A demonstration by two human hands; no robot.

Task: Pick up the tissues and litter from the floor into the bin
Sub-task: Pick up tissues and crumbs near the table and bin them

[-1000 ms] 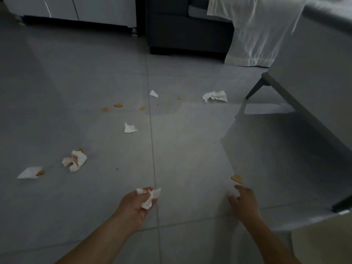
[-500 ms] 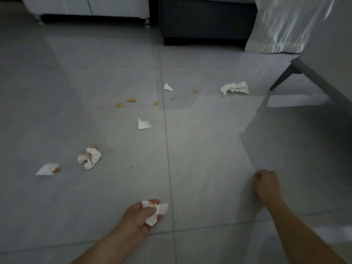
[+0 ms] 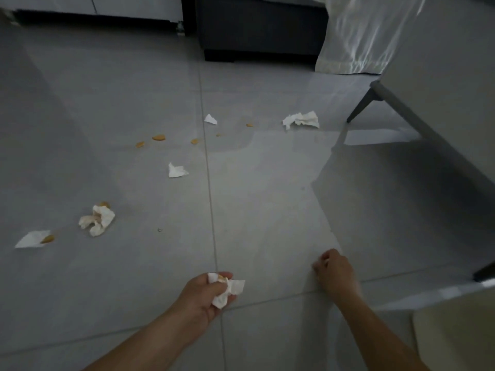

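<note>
My left hand [image 3: 203,298] is low over the grey tile floor, shut on a crumpled white tissue [image 3: 230,289] with an orange crumb in it. My right hand [image 3: 336,274] is a closed fist near the floor to the right; the orange crumb that lay there is no longer on the tile and whatever is inside the fist is hidden. On the floor lie a stained tissue wad [image 3: 97,219], a flat tissue [image 3: 32,239], small tissue scraps [image 3: 176,170] [image 3: 210,119] and a bigger tissue [image 3: 301,119]. Orange crumbs [image 3: 158,137] are scattered between them.
A grey seat on slanted legs [image 3: 359,105] fills the right side. A dark cabinet [image 3: 262,28] and a hanging white cloth [image 3: 356,36] stand at the back. A pale rounded object [image 3: 455,338] sits at the bottom right corner; no bin is clearly seen.
My right hand closed over the orange crumb by its fingertips, and the crumb is gone from the floor. My left hand kept hold of its tissue. The view shifted slightly.
</note>
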